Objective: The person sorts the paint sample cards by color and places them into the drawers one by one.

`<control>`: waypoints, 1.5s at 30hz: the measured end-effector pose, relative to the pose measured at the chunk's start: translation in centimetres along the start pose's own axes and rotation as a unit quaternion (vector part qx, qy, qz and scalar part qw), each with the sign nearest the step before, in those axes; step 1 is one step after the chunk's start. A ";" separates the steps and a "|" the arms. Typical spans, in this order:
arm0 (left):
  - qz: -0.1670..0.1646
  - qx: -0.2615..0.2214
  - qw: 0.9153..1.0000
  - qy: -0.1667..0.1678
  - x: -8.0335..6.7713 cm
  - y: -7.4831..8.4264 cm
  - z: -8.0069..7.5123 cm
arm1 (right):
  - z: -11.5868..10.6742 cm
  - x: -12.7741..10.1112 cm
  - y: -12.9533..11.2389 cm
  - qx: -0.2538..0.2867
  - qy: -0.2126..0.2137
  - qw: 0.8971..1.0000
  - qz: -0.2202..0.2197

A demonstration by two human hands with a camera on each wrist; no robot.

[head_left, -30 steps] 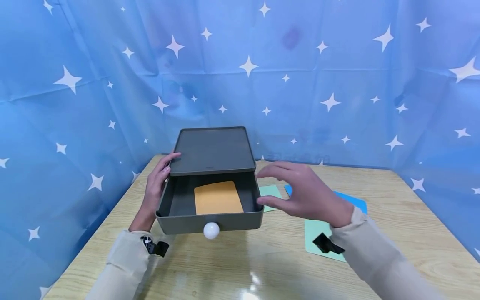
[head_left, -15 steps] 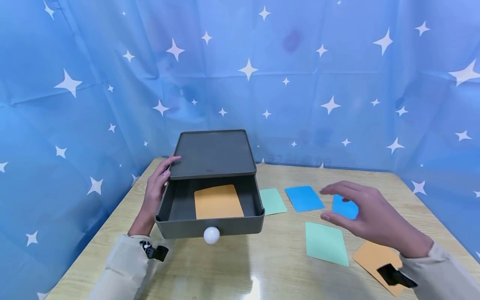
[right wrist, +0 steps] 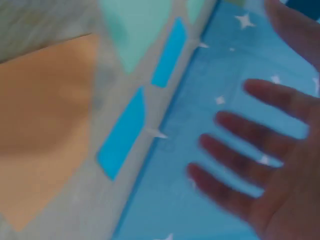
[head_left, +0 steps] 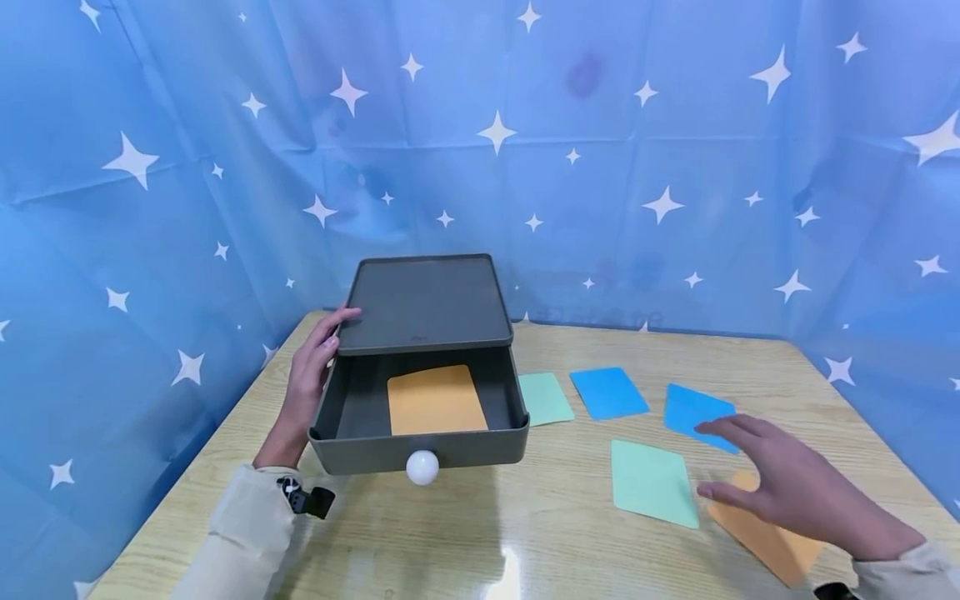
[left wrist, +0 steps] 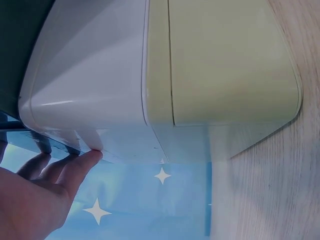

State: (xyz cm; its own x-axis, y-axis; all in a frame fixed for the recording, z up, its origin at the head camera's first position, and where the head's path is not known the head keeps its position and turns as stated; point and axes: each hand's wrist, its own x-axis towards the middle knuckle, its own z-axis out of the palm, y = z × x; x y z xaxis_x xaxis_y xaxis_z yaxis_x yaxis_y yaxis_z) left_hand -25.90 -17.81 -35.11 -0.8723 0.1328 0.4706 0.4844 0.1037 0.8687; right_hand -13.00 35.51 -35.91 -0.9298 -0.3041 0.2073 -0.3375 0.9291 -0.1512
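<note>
A stacked drawer unit stands at left centre, its dark grey top (head_left: 431, 300) facing up. The dark top drawer (head_left: 416, 448) is pulled out, with a white round knob (head_left: 422, 467) on its front. Inside it lies an orange card (head_left: 437, 400). My left hand (head_left: 306, 379) rests against the unit's left side, fingertips at the upper edge; in the left wrist view the fingers touch the side near the white section (left wrist: 90, 65). My right hand (head_left: 802, 487), fingers apart and holding nothing, hovers over a second orange card (head_left: 776, 542) on the table.
Two blue cards (head_left: 609, 393) and two light green cards (head_left: 654, 483) lie spread on the wooden table (head_left: 577, 550) right of the drawer unit. A blue star-patterned curtain (head_left: 600, 167) hangs behind and along both sides.
My right hand has moved away from the drawer's right side, rightward and down to the orange card at the right. The left hand and the drawer have stayed put.
</note>
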 end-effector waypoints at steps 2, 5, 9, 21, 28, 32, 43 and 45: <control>0.001 -0.001 1.000 0.001 0.0 0.1 -0.1 | 0.8 -0.5 0.8 0.004 -0.055 0.998 0.019; 0.001 -0.004 1.000 0.002 0.0 0.3 -0.3 | 1.9 -1.2 2.0 0.010 -0.120 0.992 0.042; -0.004 0.000 1.000 0.003 -0.1 0.5 -0.3 | 3.0 -1.9 3.1 0.017 -0.166 0.984 0.070; -0.013 -0.002 1.000 0.002 -0.5 0.9 -0.2 | 4.2 -2.8 5.8 0.057 -0.188 0.979 0.058; -0.016 -0.001 1.000 0.003 -0.5 1.1 -0.1 | 3.8 -3.1 6.1 0.068 -0.185 0.979 0.043; -0.017 -0.002 1.000 0.005 -0.5 1.0 0.0 | 3.5 -3.3 6.0 0.057 -0.171 0.983 0.035; -0.015 -0.009 1.000 -0.001 -0.3 0.6 0.5 | 3.6 -4.3 6.5 0.042 -0.151 0.987 0.040; -0.015 -0.008 1.000 -0.001 -0.3 0.5 0.5 | 3.6 -4.5 6.5 0.029 -0.148 0.988 0.046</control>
State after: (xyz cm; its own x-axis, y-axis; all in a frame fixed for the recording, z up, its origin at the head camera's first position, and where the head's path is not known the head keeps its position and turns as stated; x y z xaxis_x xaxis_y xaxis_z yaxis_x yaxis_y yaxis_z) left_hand -25.37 -17.27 -34.87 -0.8860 0.1313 0.4448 0.4576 0.0914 0.8845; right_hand -11.56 42.18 -41.31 -0.9561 -0.2754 -0.1000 -0.2499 0.9447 -0.2122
